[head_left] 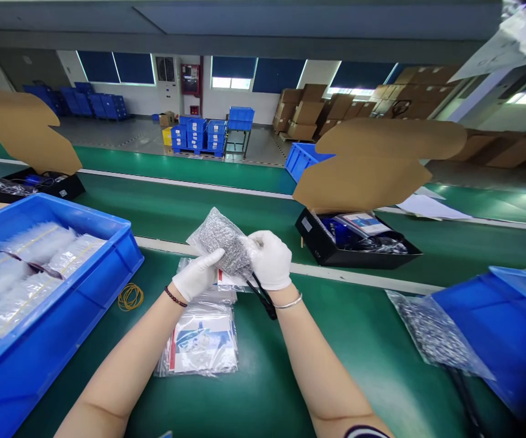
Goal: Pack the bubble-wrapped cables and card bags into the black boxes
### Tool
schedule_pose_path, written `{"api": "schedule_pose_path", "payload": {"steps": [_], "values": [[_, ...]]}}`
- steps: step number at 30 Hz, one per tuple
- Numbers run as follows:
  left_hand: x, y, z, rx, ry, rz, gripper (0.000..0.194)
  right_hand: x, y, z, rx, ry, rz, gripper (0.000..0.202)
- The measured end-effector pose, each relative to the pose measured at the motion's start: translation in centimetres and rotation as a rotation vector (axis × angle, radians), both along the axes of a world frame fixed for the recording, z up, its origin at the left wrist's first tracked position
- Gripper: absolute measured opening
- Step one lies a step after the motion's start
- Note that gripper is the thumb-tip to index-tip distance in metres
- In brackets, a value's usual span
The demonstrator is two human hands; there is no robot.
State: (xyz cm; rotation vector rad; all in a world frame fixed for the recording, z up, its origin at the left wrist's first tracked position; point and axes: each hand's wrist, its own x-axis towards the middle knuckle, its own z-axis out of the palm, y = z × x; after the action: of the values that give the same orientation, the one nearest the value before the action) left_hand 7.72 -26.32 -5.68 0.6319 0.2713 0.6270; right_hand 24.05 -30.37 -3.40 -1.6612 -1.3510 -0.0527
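Fingers: left hand [199, 277] grips the near left side of a clear pouch [226, 240], thumb on top; right hand [269, 258] pinches its right end, fingers curled. Pouch, grey speckled inside, sits at centre of frame, above the bench [267, 395]; black cable [263, 298] trails below the right hand.

Progress, as judged: handling under way; pouch is off the bench and outside the open black box [349, 255], right of centre, which already holds bagged items. Whether the pouch is sealed: cannot tell.

Around: bagged leaflets [203, 340] lie lower centre, partly under the hands. Left: blue bin [103, 280] of packets, yellow bands [130, 297] beside it. Lower right: second speckled bag [440, 331] against a blue container [486, 316]. Nothing visible blocks the hands; leaflets crowd the space below.
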Motion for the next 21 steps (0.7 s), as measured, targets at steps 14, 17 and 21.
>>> {"api": "schedule_pose_path", "payload": {"steps": [14, 17, 21], "values": [[-0.1, -0.2, -0.3, -0.132, 0.024, -0.016, 0.032, 1.2, -0.9, 2.1, -0.206, 0.520, 0.730, 0.030], [0.2, -0.9, -0.2, -0.091, 0.022, -0.028, 0.028, 0.8, -0.8, 1.8, -0.021, 0.324, 0.537, 0.018], [0.8, -1.4, -0.2, 0.012, 0.062, 0.025, 0.024, 0.2, -0.1, 0.8, 0.199, 0.036, 0.203, 0.024]]}}
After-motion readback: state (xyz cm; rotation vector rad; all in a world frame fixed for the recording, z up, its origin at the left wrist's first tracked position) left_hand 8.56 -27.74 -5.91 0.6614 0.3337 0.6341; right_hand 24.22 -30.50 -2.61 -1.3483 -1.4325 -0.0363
